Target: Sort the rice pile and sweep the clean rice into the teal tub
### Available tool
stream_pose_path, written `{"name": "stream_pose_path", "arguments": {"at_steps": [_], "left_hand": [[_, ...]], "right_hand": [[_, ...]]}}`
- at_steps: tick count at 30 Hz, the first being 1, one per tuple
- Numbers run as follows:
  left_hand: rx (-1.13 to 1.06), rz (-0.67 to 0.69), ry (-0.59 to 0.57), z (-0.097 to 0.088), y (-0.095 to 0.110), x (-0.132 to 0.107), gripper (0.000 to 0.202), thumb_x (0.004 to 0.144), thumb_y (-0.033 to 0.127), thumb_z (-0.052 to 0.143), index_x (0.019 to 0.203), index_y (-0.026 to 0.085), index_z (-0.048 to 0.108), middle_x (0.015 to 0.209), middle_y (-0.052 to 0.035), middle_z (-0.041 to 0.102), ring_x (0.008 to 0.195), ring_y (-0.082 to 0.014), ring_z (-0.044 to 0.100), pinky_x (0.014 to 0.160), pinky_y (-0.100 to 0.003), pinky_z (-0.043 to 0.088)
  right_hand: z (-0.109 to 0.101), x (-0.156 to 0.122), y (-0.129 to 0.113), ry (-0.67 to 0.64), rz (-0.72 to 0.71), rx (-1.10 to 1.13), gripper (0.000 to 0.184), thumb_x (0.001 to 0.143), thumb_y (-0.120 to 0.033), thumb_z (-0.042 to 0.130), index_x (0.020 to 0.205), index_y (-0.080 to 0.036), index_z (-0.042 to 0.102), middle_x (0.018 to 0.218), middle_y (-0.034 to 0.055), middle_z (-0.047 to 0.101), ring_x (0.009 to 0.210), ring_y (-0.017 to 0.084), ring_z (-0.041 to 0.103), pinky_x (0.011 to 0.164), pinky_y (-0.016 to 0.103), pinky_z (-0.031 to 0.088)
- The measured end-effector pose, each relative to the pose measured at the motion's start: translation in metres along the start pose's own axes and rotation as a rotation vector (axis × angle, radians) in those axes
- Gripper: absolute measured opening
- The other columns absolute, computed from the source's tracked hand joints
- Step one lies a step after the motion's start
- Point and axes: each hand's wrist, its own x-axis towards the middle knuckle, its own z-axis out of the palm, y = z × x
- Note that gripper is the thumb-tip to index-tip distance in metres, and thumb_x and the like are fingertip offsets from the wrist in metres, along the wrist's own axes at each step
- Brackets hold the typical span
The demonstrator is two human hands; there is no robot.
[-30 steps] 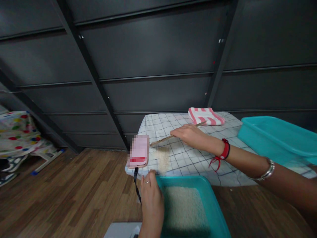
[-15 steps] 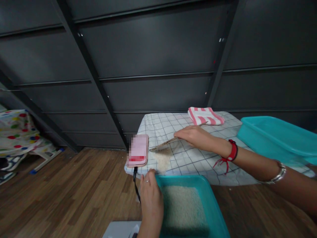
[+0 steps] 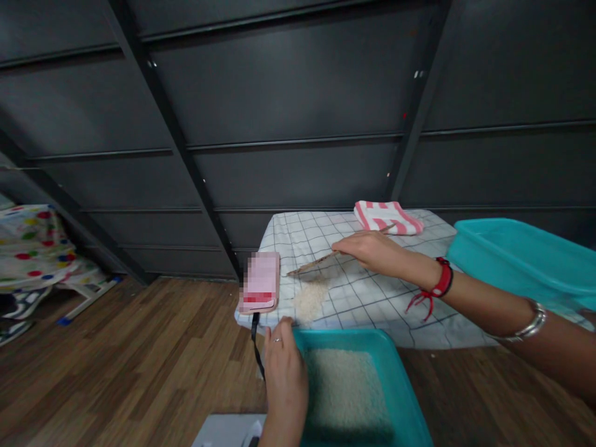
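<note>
My right hand (image 3: 365, 248) grips a thin, flat brown strip (image 3: 311, 263), whose kind I cannot make out. The strip slants over the checked cloth, its far-left end low near a small heap of pale rice-like grains (image 3: 310, 301). At the cloth's front edge is a teal plastic tub (image 3: 344, 335) with more of the grains (image 3: 344, 385) inside. My left hand (image 3: 285, 366) is closed over the left rim of this tub, close to its far corner; the thumb is hidden.
A white checked cloth (image 3: 372, 304) covers the table. On it lie a pink phone (image 3: 261, 279) at left and a folded pink-striped towel (image 3: 388, 218) at the back. A second teal tub (image 3: 526, 261) stands at right. Behind is a dark panelled wall (image 3: 298, 99).
My right hand has lifted slightly and moved a little right with the strip, away from the grains, so more of the heap shows. My left hand stays on the tub.
</note>
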Motion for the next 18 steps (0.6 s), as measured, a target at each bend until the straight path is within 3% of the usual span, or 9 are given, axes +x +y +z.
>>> {"name": "stream_pose_path", "arguments": {"at_steps": [6,18], "left_hand": [[0.006,0.036,-0.041,-0.002,-0.001,0.001,0.044,0.071,-0.008,0.034,0.104,0.018,0.047,0.088,-0.0044,0.065,0.091,-0.0198,0.063,0.092,-0.039,0.045],[-0.027,0.016,-0.046,-0.004,-0.001,0.002,0.041,0.072,-0.009,0.032,0.1,0.016,0.049,0.084,-0.0046,0.065,0.089,-0.02,0.063,0.097,-0.042,0.042]], "right_hand": [[-0.007,-0.01,-0.016,-0.096,-0.017,-0.048,0.034,0.068,0.004,0.044,0.09,-0.016,0.06,0.071,0.0015,0.066,0.062,0.014,0.059,0.055,0.024,0.034],[-0.034,-0.051,-0.048,-0.146,-0.057,0.019,0.03,0.073,0.003,0.047,0.091,-0.017,0.06,0.072,0.0008,0.065,0.063,0.015,0.058,0.057,0.026,0.038]]}}
